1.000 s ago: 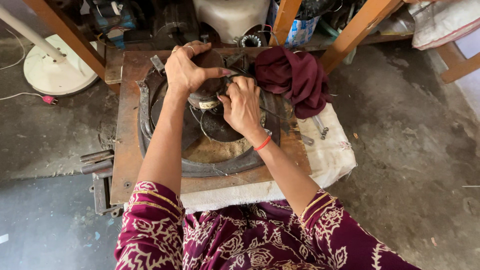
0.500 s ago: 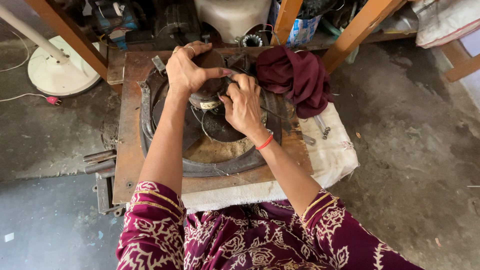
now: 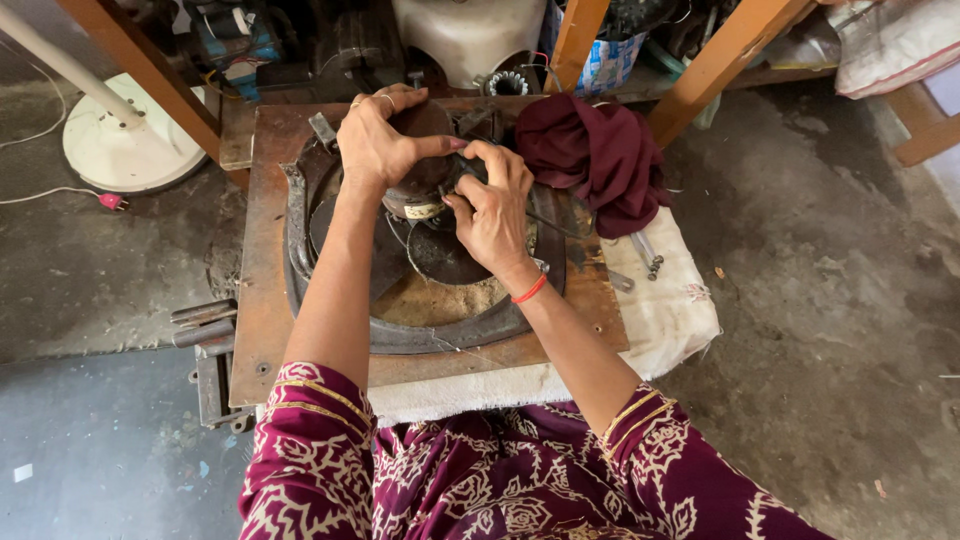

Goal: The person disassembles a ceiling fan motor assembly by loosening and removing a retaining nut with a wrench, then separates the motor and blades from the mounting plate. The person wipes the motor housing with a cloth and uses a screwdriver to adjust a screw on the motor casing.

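A dark, dusty fan motor (image 3: 422, 192) sits in the middle of a round black fan frame (image 3: 430, 335) with dark blades, lying flat on a rusty metal plate (image 3: 262, 290). My left hand (image 3: 378, 140) grips the motor's top from the far left side. My right hand (image 3: 492, 210) rests against the motor's right side with its fingers pinched at the housing; what the fingertips hold is hidden. A red band circles my right wrist.
A maroon cloth (image 3: 598, 160) is heaped at the plate's right. A white cloth (image 3: 662, 300) lies under the plate with bolts (image 3: 648, 255) on it. A white fan base (image 3: 125, 140) stands at left. Wooden legs (image 3: 712, 65) and clutter line the back.
Both hands stay on the motor; my right hand's fingers have shifted slightly on its right side. The view is otherwise the same.
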